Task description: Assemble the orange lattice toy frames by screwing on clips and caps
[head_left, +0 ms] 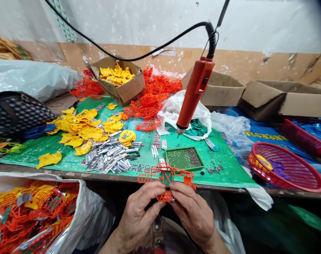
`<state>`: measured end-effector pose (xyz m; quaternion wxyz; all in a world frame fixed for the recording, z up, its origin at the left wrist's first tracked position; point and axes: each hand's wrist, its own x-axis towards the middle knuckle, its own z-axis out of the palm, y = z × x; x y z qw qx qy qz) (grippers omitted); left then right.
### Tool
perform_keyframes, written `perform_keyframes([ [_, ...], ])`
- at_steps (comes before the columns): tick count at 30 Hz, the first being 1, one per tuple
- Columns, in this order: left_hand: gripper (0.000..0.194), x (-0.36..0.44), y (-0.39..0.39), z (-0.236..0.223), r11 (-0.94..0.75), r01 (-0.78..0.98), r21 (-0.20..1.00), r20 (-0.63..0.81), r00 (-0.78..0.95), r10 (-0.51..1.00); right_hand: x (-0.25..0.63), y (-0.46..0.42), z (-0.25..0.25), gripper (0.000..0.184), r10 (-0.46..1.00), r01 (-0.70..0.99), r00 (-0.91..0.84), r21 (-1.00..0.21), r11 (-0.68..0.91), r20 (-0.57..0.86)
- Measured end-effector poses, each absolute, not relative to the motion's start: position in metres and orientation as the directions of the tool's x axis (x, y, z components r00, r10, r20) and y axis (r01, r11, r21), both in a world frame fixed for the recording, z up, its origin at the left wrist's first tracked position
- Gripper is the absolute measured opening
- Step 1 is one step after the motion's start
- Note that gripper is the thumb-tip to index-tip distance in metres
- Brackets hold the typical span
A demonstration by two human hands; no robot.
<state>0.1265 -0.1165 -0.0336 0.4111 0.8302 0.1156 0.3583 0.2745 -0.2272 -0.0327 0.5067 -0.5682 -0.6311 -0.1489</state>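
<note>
Between my two hands, just in front of the table edge, is an orange plastic lattice frame [168,174]. My left hand [143,204] pinches its left side with thumb and fingers. On the other side my right hand [191,208] is closed on the same frame, the fingertips of both hands nearly meeting. Beyond the frame lies a green tray [180,160] of small screws, dark ones bunched at its right end. An orange electric screwdriver [193,95] hangs from a coiled cable, tip down, above the tray. Silvery metal-look plates [110,157] are heaped to the left.
Yellow plastic pieces [83,128] are piled at left, with more in a cardboard box [127,92]. Orange frames [152,91] are heaped behind. A red basket [290,181] stands at right. A white sack [90,201] of orange and yellow assemblies is at lower left. Loose screws [215,168] lie beside the tray.
</note>
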Motion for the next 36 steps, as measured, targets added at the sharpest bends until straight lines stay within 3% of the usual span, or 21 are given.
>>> perform_keyframes([
  [19, 0.024, 0.129, -0.115, -0.031, -0.671, -0.156, 0.724, 0.531, 0.748, 0.398, 0.278, -0.225, -0.032, 0.019, 0.623, 0.845, 0.157, -0.431, 0.317, 0.767],
  [28, 0.045, 0.123, -0.125, -0.039, -0.739, -0.023, 0.673, 0.561, 0.667, 0.490, 0.275, -0.228, -0.059, 0.024, 0.565, 0.898, 0.202, -0.382, 0.220, 0.800],
  [36, 0.048, 0.122, -0.126, -0.040, -0.746, 0.022, 0.665, 0.592, 0.593, 0.545, 0.263, -0.233, -0.075, 0.026, 0.556, 0.911, 0.209, -0.367, 0.189, 0.805],
])
